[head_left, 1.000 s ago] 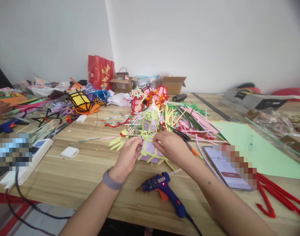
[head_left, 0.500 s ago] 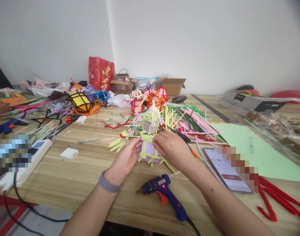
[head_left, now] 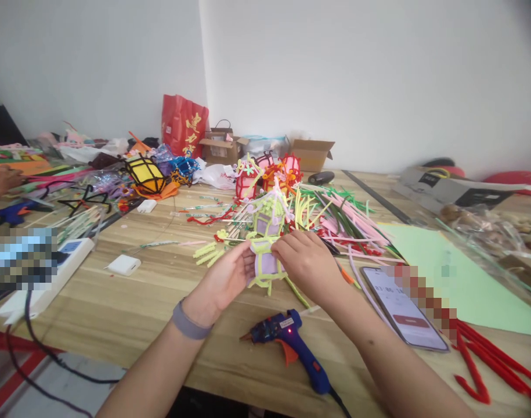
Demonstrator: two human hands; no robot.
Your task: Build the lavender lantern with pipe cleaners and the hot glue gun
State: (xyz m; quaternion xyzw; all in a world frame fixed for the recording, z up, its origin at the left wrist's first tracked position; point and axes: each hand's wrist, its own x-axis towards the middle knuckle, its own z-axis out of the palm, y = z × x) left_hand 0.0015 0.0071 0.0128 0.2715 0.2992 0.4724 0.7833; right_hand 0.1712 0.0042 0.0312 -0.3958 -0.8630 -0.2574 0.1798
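Observation:
A small tiered lantern of yellow-green pipe cleaners with lilac panels stands upright between my hands. My left hand cups its left side, fingers curled behind the lower tier. From the right, my right hand pinches the frame at the top of the lower tier; its fingertips are partly hidden. Pale lilac pipe-cleaner trim tops the upper tier. On the table just in front lies a blue hot glue gun with an orange trigger and a lit red light, its nozzle pointing left.
A phone lies right of my right forearm, near red pipe cleaners and a green sheet. Loose pipe cleaners and finished lanterns lie behind. At left are a power strip, a white charger and another person's hand.
The view has shifted slightly. The lantern has turned a little between my hands, which keep nearly the same hold. The glue gun lies where it was.

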